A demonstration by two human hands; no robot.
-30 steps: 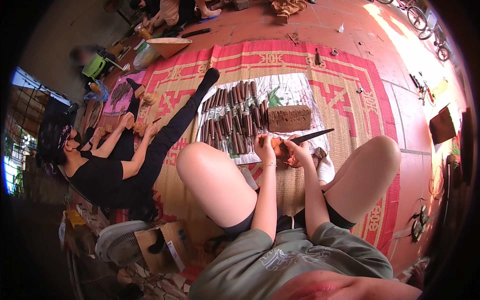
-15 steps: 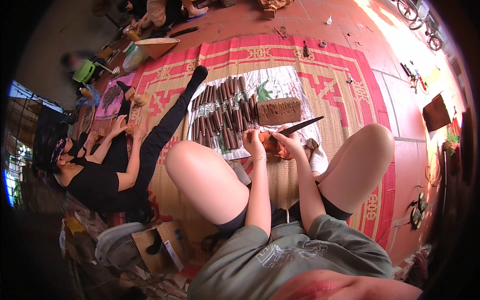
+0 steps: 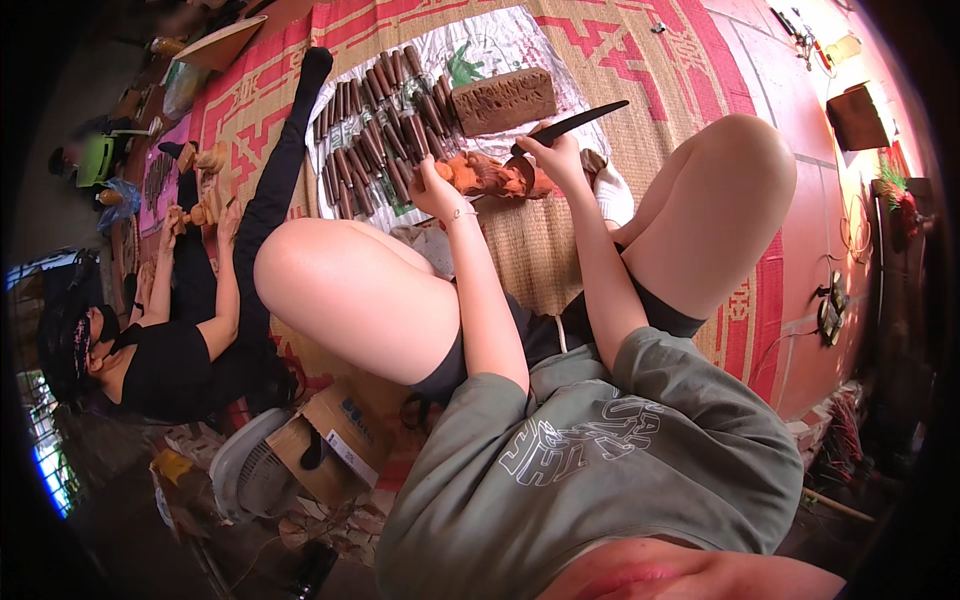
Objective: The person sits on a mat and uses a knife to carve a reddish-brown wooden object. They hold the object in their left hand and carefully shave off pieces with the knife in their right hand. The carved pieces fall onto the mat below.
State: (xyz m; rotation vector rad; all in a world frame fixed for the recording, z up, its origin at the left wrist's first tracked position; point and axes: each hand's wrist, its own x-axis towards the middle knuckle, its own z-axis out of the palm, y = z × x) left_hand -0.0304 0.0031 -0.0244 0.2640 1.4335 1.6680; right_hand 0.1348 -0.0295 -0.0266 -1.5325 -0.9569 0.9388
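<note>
A: Where the fingers meet the work, what do you log?

B: Left hand [image 3: 433,190], near frame centre: fingers bent, pinching the left end of an orange-brown carved piece [image 3: 485,174]. Right hand [image 3: 560,158], right of it: fingers closed round a long black tool [image 3: 585,118], tip aimed upper right.

A: Progress on the piece?

B: Lies crosswise, upper centre, between the hands. Ridges and hollows along most of its visible length; no raw-block faces showing, so I judge rough shaping done. Whether fine cuts are left, I can't say; too small to read here.

A: Farther out?

B: Just above it, a brown block [image 3: 505,100] on a white sheet [image 3: 505,45]. Left of the block, rows of brown handles [image 3: 413,135], laid close together. Woven mat [image 3: 530,255] beneath, red-patterned. Left of frame: a co-worker [image 3: 165,355] in black, hands at a pale wooden piece [image 3: 203,213]. Lower left: grey fan [image 3: 250,465], cardboard box [image 3: 335,440].
</note>
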